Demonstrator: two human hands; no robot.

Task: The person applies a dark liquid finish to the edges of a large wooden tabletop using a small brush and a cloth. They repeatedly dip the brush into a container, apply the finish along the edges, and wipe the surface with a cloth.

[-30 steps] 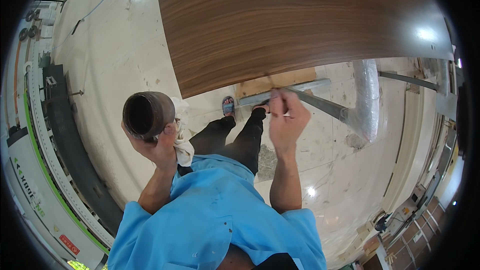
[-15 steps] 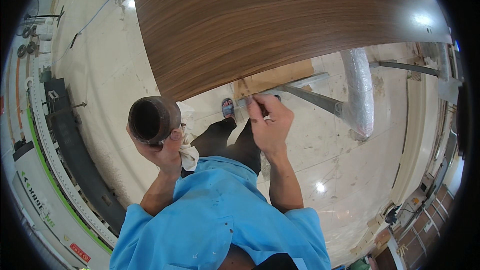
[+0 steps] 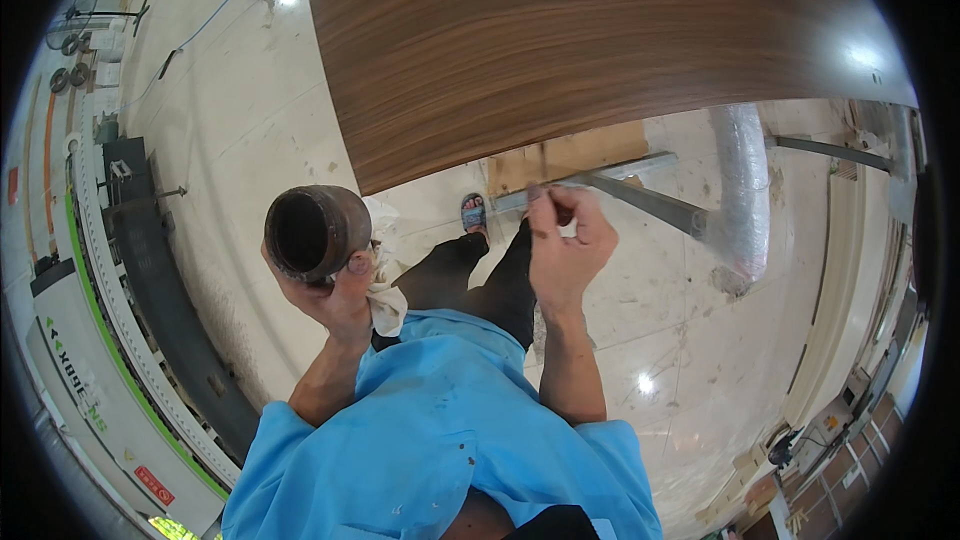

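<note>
Fingers of the right hand (image 3: 565, 240) pinch something small at the board (image 3: 560, 40) edge; left hand (image 3: 335, 295) grips a cup (image 3: 315, 232) and rag (image 3: 385, 290).

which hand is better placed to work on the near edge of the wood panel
Probably the right hand: its fingers pinch something small beside the wood panel edge. The left hand holds a round can and rag.

Left hand (image 3: 335, 295) raised and clenched, right hand (image 3: 565, 245) lifted with fingertips pinched together.
</note>
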